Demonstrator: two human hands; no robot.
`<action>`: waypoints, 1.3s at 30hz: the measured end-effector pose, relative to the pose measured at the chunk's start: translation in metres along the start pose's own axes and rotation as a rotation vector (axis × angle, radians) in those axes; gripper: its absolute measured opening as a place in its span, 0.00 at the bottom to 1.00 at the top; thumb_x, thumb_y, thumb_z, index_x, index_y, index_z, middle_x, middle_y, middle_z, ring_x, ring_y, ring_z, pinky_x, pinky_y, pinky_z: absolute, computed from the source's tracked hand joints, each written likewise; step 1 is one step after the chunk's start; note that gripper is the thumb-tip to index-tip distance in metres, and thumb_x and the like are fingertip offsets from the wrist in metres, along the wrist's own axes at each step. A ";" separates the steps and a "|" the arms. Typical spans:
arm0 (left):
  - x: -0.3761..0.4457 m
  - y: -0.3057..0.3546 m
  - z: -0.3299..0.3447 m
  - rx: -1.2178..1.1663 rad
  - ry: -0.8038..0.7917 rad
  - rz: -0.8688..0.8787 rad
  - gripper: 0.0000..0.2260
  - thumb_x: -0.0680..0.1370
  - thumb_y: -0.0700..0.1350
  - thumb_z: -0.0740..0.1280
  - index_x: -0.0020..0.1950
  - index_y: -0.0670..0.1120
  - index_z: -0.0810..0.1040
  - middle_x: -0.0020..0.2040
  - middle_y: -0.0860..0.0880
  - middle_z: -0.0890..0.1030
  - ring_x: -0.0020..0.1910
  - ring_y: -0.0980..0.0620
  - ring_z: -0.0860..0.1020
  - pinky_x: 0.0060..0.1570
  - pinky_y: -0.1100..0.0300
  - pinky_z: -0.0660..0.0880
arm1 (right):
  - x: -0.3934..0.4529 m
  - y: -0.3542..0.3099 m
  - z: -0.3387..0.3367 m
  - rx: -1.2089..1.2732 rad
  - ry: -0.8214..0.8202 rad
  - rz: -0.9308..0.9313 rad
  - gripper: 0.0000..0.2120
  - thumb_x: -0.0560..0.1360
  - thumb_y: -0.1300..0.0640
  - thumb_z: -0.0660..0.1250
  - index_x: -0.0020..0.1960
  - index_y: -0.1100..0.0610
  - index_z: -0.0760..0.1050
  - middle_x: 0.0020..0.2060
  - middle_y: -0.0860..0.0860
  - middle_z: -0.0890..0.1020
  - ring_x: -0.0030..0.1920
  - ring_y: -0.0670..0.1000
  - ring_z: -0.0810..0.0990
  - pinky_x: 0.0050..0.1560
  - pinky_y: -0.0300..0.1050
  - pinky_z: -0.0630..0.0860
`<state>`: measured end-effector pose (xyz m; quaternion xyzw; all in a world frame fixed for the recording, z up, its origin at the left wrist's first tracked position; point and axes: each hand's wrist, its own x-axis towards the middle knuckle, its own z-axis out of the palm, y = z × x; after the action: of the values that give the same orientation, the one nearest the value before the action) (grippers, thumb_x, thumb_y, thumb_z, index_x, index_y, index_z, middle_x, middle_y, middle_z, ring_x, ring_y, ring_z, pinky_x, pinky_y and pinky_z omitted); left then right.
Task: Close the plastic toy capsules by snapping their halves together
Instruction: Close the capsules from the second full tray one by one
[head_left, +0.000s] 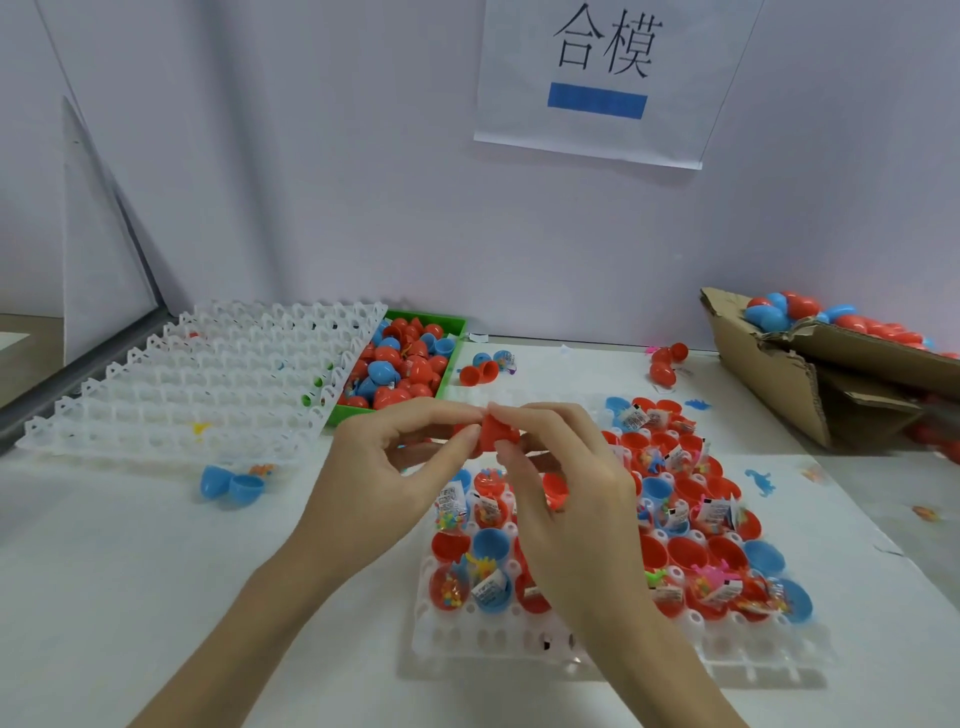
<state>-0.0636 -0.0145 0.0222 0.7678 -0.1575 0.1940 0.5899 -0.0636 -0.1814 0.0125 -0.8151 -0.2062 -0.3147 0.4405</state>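
Observation:
A red capsule (497, 432) is held above the white grid tray (519, 647), and both hands pinch it. My left hand (395, 467) grips its left side with thumb and forefinger. My right hand (561, 499) pinches its right side from above. The tray holds several open red and blue capsule halves (491, 545) filled with small toys and paper slips. Whether the held capsule's halves are fully joined is hidden by my fingers.
A green bin (451, 327) of red and blue capsules stands behind the hands. A stack of bare white grid trays (197, 374) lies at the left. A cardboard box (769, 374) with capsules sits at the right. Loose blue halves (231, 486) and red halves (478, 373) lie on the table.

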 end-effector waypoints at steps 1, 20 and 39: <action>0.000 0.000 0.001 0.008 -0.019 0.004 0.10 0.79 0.37 0.72 0.57 0.48 0.86 0.50 0.57 0.87 0.52 0.56 0.86 0.53 0.66 0.80 | 0.001 0.000 -0.002 0.042 -0.020 0.032 0.12 0.79 0.62 0.70 0.61 0.53 0.82 0.55 0.47 0.82 0.52 0.44 0.82 0.52 0.30 0.78; 0.000 0.005 0.003 -0.133 -0.006 0.089 0.15 0.74 0.41 0.77 0.60 0.47 0.85 0.53 0.53 0.87 0.54 0.49 0.86 0.56 0.64 0.80 | 0.013 0.004 -0.020 0.677 -0.218 0.405 0.09 0.79 0.53 0.71 0.59 0.47 0.83 0.54 0.44 0.86 0.55 0.47 0.85 0.51 0.35 0.80; -0.001 0.007 -0.001 -0.062 0.069 0.098 0.14 0.69 0.46 0.80 0.54 0.51 0.86 0.49 0.56 0.87 0.50 0.51 0.86 0.53 0.64 0.82 | 0.010 0.004 -0.017 0.523 -0.179 0.199 0.10 0.79 0.61 0.71 0.58 0.50 0.82 0.50 0.41 0.86 0.54 0.46 0.85 0.52 0.34 0.80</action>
<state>-0.0676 -0.0158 0.0279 0.7333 -0.1804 0.2441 0.6084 -0.0599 -0.1975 0.0241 -0.7145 -0.2376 -0.1328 0.6445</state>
